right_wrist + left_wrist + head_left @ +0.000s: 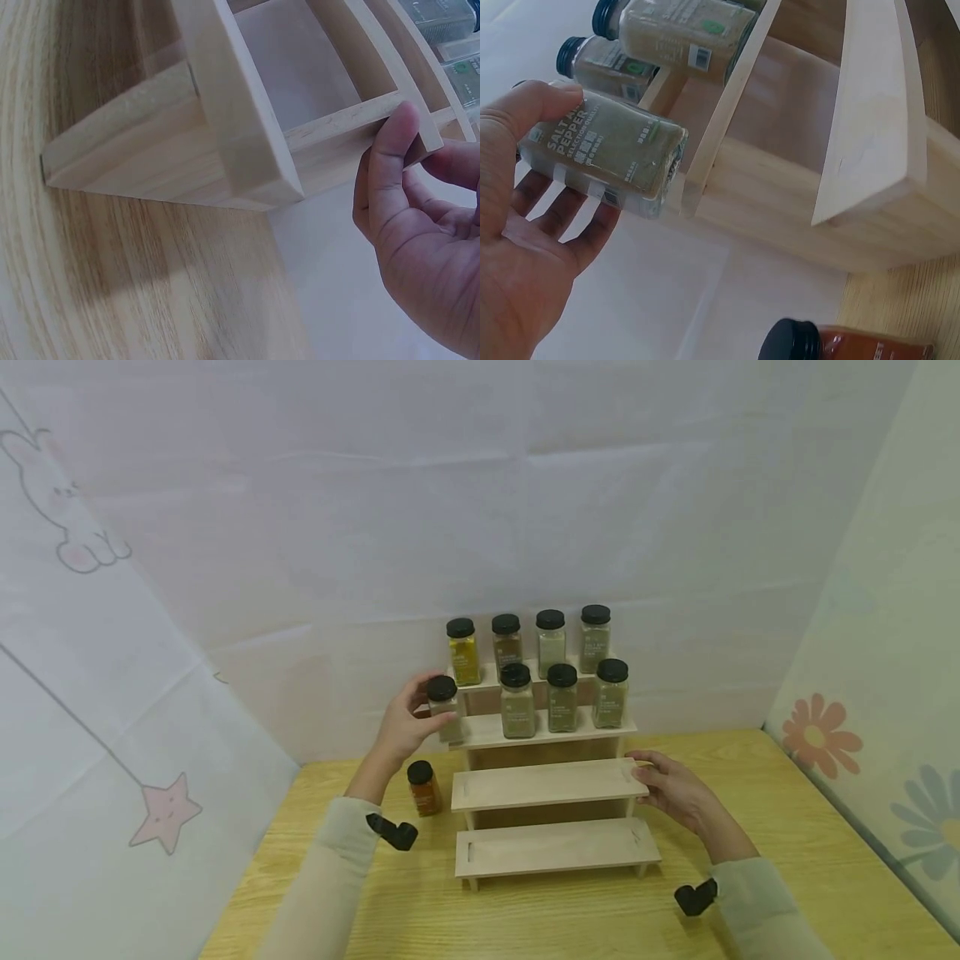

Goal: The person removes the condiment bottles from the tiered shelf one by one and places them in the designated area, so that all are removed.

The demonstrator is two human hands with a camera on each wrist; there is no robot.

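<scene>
My left hand (403, 720) grips a spice jar (444, 717) with a black lid, thumb on one side and fingers on the other. In the left wrist view the jar (604, 150) reads "salt and pepper". It is at the left end of the second shelf from the top of a stepped wooden spice rack (547, 783); whether it touches the shelf I cannot tell. My right hand (675, 793) pinches the right end of the shelf below. In the right wrist view, thumb and fingers of the right hand (427, 232) close round that shelf's corner.
Several black-lidded jars line the top shelf, among them a yellow one (465, 662). Three more, including a greenish jar (517, 710), stand on the shelf below. An orange-red spice jar (425, 795) stands on the wooden table (405, 893), left of the rack. Behind hangs a pale cloth (360, 568).
</scene>
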